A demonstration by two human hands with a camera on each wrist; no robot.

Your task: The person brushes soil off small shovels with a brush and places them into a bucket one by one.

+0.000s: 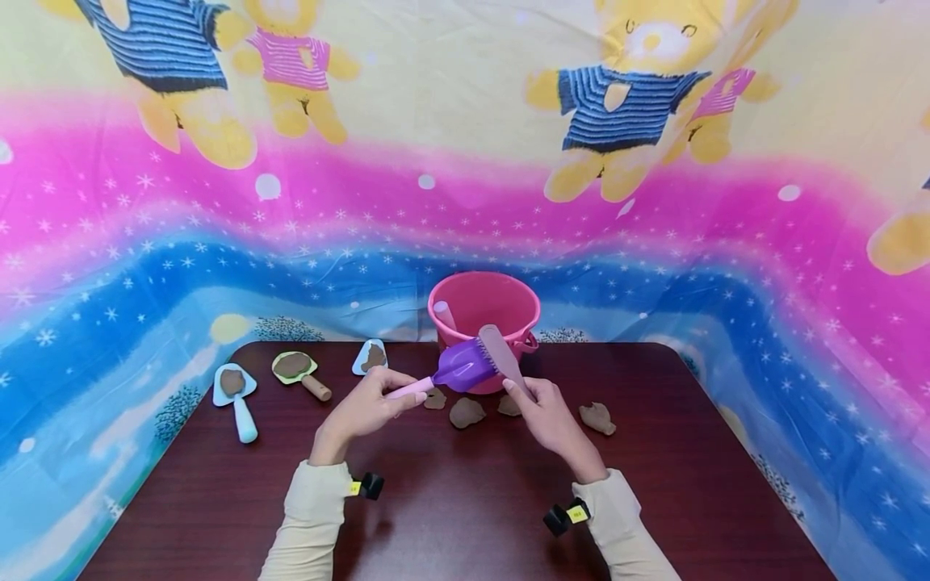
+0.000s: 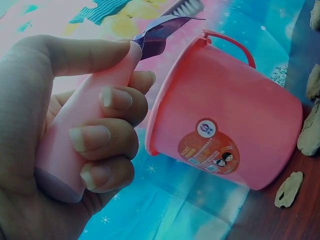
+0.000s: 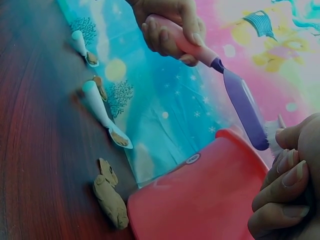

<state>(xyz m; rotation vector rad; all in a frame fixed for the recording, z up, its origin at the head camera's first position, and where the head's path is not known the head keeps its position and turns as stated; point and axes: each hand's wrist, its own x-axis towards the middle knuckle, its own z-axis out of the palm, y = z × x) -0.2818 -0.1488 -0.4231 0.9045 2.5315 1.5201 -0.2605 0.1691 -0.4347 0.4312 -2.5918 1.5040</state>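
Near pink bucket (image 2: 240,100), brown lumps (image 1: 467,413): left fingers (image 2: 120,142) clamped on shovel (image 1: 461,367), right (image 3: 282,187) on brush (image 1: 500,353)

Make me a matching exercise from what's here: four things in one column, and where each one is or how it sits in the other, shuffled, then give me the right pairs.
Things
1. purple-bladed shovel
2. brush
3. pink bucket
4. green scoop with a tan handle

Places and states
A. standing upright, beyond both hands
B. lying on the table with a brown clay-like lump on it
C. held in the right hand
D. held by its pink handle in the left hand

Right pairs
1-D, 2-C, 3-A, 4-B
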